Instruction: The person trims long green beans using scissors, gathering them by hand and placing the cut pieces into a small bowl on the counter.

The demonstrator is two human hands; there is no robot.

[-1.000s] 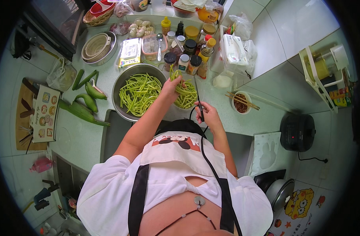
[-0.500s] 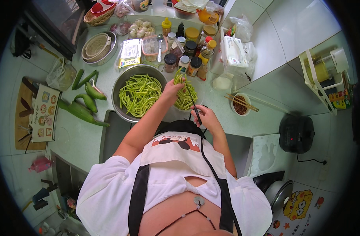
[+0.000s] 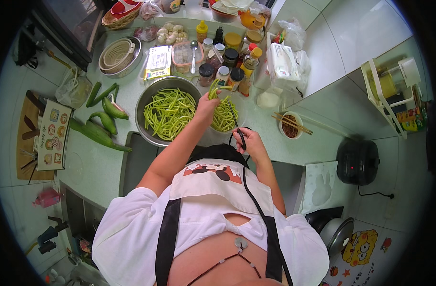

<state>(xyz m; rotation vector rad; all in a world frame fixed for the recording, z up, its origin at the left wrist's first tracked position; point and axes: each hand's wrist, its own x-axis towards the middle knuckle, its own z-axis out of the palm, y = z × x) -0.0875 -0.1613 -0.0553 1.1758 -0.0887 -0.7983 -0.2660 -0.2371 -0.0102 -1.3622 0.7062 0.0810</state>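
My left hand (image 3: 207,108) is closed round a bunch of thin green stems (image 3: 215,88), whose kind I cannot tell for sure. Black-handled scissors (image 3: 241,138) are in my right hand (image 3: 250,144), with their blades pointing up and away, just right of the bunch. Beneath the bunch and the blades is a clear bowl (image 3: 241,112) holding more cut stems (image 3: 224,116). To the left of my left hand, a large steel basin (image 3: 140,125) holds a heap of similar cut green pieces (image 3: 168,114).
Several seasoning jars (image 3: 222,74) and bottles stand behind the bowl. Green gourds (image 3: 98,135) lie left of the basin. On the right are a small bowl with chopsticks (image 3: 290,126) across it and a black rice cooker (image 3: 357,162). The sink (image 3: 137,167) lies along the near side.
The scissors have drawn back slightly toward me, and their tips now sit lower. The stem ends in my left hand have shifted, with some now leaning right.
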